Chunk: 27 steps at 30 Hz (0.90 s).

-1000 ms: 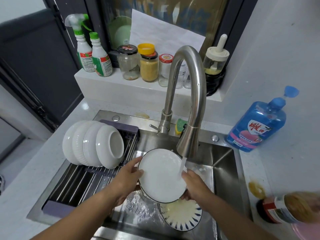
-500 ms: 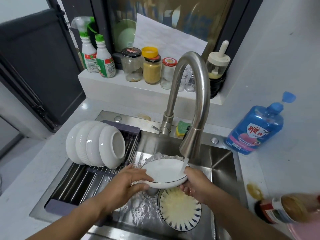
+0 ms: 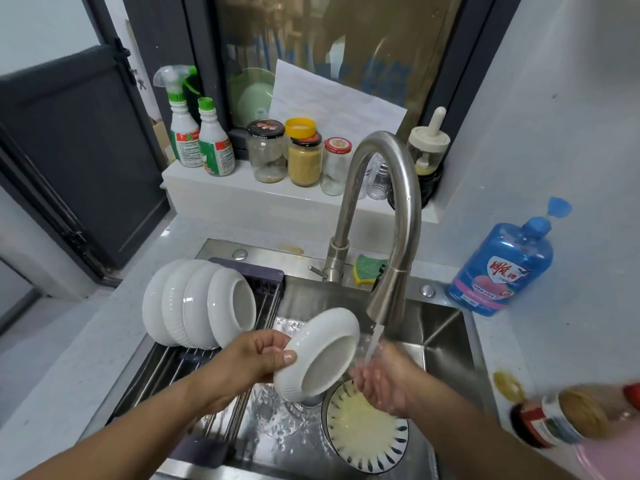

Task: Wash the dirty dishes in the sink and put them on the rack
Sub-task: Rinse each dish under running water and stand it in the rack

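Head view, left hand point(image 3: 254, 358) gripping white dish point(image 3: 317, 355), right hand point(image 3: 384, 382) beside it under water

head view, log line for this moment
phase: rinse | left hand: grips dish, tilted | right hand: open under running tap | plate: dirty in sink | rack: four dishes

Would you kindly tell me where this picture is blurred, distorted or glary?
Head view: the jar at the lower right edge is smeared; the right hand under the water is soft, the bowl and left hand sharper; the wide lens bows the door frame; the window glass carries hazy reflections; the faucet shows a bright streak.
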{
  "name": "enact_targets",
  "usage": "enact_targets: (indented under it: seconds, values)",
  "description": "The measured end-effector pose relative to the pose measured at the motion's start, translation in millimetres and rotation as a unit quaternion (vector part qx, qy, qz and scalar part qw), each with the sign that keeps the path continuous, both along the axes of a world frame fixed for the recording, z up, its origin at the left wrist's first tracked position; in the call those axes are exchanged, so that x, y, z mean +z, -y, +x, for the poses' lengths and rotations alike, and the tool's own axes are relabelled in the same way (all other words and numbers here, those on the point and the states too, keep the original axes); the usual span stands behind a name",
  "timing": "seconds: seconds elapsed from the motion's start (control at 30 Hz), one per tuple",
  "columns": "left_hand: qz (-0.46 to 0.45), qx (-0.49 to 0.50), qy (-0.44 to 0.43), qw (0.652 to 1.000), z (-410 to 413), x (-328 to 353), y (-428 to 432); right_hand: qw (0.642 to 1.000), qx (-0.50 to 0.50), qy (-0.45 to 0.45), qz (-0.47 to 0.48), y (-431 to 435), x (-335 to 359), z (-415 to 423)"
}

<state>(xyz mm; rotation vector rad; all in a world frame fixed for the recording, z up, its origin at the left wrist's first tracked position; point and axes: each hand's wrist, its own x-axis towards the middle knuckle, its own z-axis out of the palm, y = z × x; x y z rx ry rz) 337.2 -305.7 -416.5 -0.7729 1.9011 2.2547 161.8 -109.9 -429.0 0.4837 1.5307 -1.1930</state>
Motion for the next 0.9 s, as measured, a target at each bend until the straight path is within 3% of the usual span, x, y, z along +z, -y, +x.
enact_targets:
  seconds: [0.13,0.27,0.5,0.6,0.7,0.9]
  values:
    - [0.106,0.113,0.055,0.986,1,0,7,1.0,0.019,0.023,0.004,10,-15,38]
    - [0.147,0.179,0.075,0.97,3,1,22,0.999,0.033,0.007,-0.001,37,-22,66]
    - [0.176,0.218,0.052,0.959,17,12,52,0.992,-0.078,-0.001,-0.103,66,-17,59]
    - [0.114,0.216,0.054,0.968,18,33,62,0.99,-0.083,0.008,-0.118,79,-15,57]
    - [-0.055,0.205,0.068,0.975,16,57,72,0.986,-0.1,0.011,-0.137,90,-11,53]
    - [-0.331,0.109,0.025,0.937,-4,87,113,0.979,-0.123,0.024,-0.162,128,9,48]
